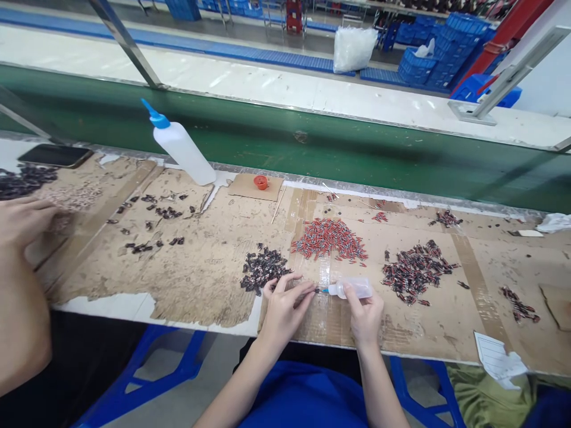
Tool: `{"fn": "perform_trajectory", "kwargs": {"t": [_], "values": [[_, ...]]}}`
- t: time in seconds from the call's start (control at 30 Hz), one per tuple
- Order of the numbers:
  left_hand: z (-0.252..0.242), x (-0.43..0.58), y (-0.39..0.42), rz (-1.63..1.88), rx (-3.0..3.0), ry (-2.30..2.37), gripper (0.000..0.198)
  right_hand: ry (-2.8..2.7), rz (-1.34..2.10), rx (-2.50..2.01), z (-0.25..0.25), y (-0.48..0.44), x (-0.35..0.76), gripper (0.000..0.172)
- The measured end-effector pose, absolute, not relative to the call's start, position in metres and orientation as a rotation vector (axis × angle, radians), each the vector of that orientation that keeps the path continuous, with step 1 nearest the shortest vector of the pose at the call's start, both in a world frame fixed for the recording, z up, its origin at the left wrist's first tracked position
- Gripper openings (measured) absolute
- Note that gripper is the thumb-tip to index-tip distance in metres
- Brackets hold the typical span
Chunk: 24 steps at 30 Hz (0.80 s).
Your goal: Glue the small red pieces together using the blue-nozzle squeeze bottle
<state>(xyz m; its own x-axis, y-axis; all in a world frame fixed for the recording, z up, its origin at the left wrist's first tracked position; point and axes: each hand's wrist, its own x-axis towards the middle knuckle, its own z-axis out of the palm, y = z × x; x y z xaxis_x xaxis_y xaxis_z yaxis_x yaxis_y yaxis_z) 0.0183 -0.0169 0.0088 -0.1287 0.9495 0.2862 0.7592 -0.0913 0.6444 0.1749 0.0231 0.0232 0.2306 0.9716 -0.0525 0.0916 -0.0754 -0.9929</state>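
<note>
My left hand pinches a small dark part between thumb and fingers, just in front of a pile of black parts. My right hand is closed round a small translucent squeeze bottle, which lies sideways and points left. Its thin blue tip is at the dark part; whether they touch is too small to tell. Beyond my hands is a heap of small red parts with silvery ends. Right of my right hand lies a heap of red-and-black pieces.
A tall white bottle with a blue nozzle stands at the table's back, left of an orange cap on cardboard. Another person's hand is at the far left, near a phone. A green conveyor belt runs behind.
</note>
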Motion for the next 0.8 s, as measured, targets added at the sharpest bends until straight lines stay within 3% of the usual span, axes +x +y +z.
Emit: {"fn": "perform_trajectory", "kwargs": {"t": [0.57, 0.8], "values": [[0.004, 0.018, -0.017, 1.121, 1.872, 1.903, 0.015, -1.089, 1.004, -1.466, 0.023, 0.022, 0.174, 0.031], [0.006, 0.016, -0.014, 1.115, 1.903, 1.898, 0.019, -0.999, 0.981, -1.509, 0.022, 0.023, 0.187, 0.046]]}}
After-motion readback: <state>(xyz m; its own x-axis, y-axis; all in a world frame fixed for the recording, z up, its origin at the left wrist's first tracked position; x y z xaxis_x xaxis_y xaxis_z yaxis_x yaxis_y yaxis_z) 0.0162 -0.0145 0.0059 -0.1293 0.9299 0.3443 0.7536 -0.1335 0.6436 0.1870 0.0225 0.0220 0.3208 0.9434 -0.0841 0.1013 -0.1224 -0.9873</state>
